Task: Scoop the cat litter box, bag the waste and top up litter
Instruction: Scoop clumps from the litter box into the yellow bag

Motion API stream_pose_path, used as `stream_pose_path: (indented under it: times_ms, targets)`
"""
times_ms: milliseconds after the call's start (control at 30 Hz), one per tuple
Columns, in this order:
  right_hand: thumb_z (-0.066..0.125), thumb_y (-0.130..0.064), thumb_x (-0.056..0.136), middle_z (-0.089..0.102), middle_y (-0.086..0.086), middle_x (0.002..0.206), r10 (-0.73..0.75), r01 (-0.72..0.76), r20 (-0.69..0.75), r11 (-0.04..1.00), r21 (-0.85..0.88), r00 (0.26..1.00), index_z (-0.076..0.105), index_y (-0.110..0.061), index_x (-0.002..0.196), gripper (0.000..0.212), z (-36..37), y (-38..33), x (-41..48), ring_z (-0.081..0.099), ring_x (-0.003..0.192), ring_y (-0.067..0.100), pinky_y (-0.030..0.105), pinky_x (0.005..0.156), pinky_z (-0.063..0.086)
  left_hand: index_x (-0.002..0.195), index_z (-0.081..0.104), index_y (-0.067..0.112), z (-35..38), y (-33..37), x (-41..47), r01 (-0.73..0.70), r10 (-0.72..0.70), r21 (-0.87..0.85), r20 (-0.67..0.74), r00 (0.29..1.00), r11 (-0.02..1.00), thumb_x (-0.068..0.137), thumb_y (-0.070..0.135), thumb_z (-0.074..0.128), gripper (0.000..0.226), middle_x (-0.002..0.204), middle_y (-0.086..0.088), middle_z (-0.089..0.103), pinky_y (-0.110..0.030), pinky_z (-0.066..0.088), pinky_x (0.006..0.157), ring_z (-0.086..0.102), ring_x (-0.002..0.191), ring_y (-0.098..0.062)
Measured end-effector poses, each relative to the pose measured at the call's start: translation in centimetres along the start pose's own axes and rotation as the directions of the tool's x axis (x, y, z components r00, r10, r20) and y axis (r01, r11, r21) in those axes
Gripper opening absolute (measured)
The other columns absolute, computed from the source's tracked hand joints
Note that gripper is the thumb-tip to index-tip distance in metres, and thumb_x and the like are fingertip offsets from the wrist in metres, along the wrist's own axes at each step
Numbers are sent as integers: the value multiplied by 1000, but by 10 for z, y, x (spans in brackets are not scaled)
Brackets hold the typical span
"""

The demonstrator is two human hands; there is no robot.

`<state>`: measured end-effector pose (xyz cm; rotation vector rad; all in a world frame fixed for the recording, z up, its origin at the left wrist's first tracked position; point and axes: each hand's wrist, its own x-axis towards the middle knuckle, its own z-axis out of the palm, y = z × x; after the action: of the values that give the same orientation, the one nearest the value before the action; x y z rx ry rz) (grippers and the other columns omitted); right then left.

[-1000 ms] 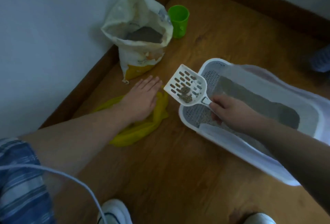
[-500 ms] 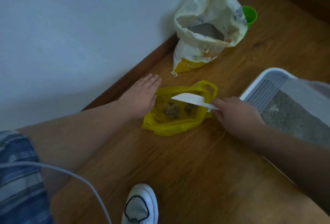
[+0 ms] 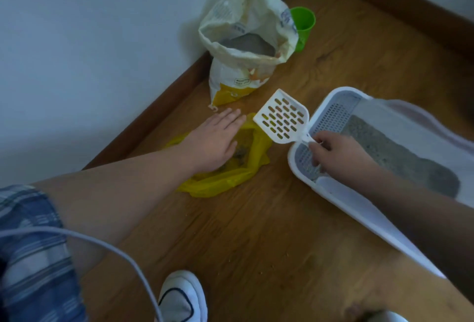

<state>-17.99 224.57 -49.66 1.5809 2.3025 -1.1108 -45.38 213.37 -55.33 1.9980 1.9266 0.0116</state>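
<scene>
Right grip (image 3: 338,155) pinching scoop (image 3: 280,119) handle, blade pointing far-left, left grip (image 3: 215,139) flat on bag (image 3: 218,185)

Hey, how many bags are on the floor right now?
2. A white litter sack stands open beside the green cup. A yellow bag lies open under the left hand, next to the scoop. No others are visible in this view.

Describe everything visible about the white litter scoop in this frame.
The litter scoop is white plastic: a flat, squarish blade pierced by rows of oval slots, with low raised sides and a short handle. It carries nothing. The right hand pinches the handle and holds it tilted off the floor, its blade between the yellow bag and the corner of the litter box.
</scene>
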Motion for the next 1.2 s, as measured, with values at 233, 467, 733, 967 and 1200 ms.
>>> stream_pose_path:
  times_ms: [233, 467, 733, 967, 1200]
  targets:
    - [53, -47, 97, 69, -5, 69, 104, -106, -85, 994, -14, 991, 64, -33, 95, 17, -58, 69, -34, 66, 56, 12, 38, 63, 60, 159, 17, 20, 1, 79, 68, -102, 102, -12, 0, 995, 995, 103, 35, 39, 63, 168, -5, 10, -44, 19, 123, 12, 153, -23]
    - [54, -52, 93, 65, -1, 72, 256, -275, -105, 927, -255, 961, 65, -23, 95, 31, -106, 154, -66, 63, 65, 18, 38, 69, 55, 156, 27, 16, 22, 144, 101, -198, 197, 25, 33, 980, 980, 101, 34, 42, 59, 166, -8, 18, -47, 18, 123, 15, 153, -26]
    - [53, -41, 96, 68, 0, 59, 438, -266, 188, 779, -568, 879, 66, -20, 85, 27, -114, 212, -67, 62, 42, 9, 24, 51, 52, 158, 19, 17, 42, 160, 121, -130, 126, 62, 61, 990, 990, 101, 40, 41, 65, 167, -6, 11, -48, 19, 123, 3, 154, -24]
    - [56, -51, 91, 61, -8, 69, 340, -167, 186, 782, -600, 922, 62, -26, 76, 29, -89, 215, -43, 58, 64, 7, 28, 63, 50, 159, 16, 13, 56, 156, 121, -145, 144, 10, 56, 988, 989, 104, 38, 35, 63, 168, -8, 5, -46, 9, 125, -5, 154, -26]
    - [47, -53, 96, 63, -8, 81, 208, -66, 261, 882, -466, 943, 64, -30, 98, 29, -32, 175, -13, 62, 74, 12, 30, 59, 48, 160, 3, 21, 48, 151, 126, -135, 150, -108, 146, 978, 985, 107, 35, 35, 64, 167, 2, -13, -36, -4, 123, -23, 150, -16]
